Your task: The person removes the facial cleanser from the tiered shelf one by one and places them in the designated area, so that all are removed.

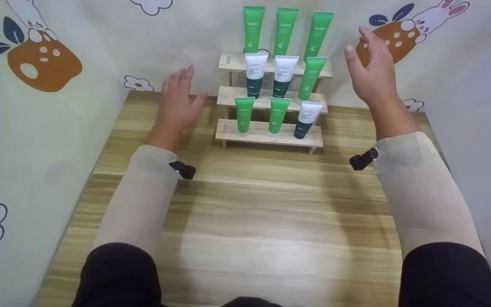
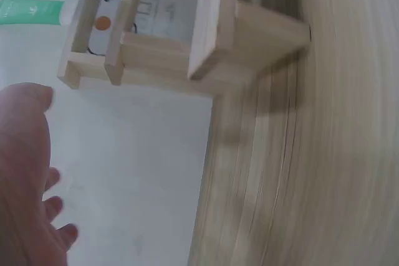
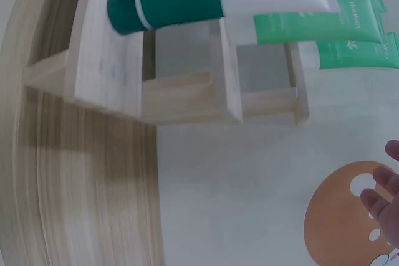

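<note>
A three-tier wooden rack [image 1: 267, 135] holds several squeeze tubes standing on their caps. Three tall green tubes [image 1: 287, 32] line the top tier. The middle tier bears two white-and-dark-green tubes [image 1: 255, 74] and a green one [image 1: 312, 79]. On the bottom tier are two green tubes [image 1: 244, 115] and a white-and-dark-green tube [image 1: 308, 119], also large in the right wrist view. My left hand [image 1: 181, 100] hovers left of the rack, fingers extended and holding nothing. Right of the rack my right hand [image 1: 373, 68] is raised, thumb apart from the fingers, with nothing in it.
The rack stands at the back of a wood-grain table [image 1: 245, 221]. Behind it and at both sides hangs a pale cloth [image 1: 100, 25] printed with rabbits, orange fruit shapes and flowers. Small black devices [image 1: 183, 169] are strapped at both wrists.
</note>
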`<move>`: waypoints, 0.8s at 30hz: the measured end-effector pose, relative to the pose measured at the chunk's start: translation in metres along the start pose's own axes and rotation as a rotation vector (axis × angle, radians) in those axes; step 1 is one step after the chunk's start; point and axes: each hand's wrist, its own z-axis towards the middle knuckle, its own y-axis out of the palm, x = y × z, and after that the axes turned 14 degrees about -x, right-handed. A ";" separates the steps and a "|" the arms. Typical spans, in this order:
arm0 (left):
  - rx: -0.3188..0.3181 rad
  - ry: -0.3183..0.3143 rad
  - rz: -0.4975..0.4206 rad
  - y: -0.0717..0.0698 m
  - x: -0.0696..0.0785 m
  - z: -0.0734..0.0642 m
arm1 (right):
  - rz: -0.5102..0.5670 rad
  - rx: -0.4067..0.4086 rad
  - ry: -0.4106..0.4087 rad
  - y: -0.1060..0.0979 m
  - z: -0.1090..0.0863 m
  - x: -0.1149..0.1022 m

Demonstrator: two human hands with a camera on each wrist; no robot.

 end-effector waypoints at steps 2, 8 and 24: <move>-0.012 0.004 -0.108 0.006 0.001 -0.004 | 0.086 -0.008 -0.014 -0.001 0.000 -0.005; -0.058 -0.024 -0.302 0.021 0.006 -0.011 | 0.259 -0.024 -0.017 -0.003 0.002 -0.024; -0.118 0.004 -0.783 0.058 -0.008 -0.021 | 0.790 0.027 -0.054 -0.002 0.025 -0.048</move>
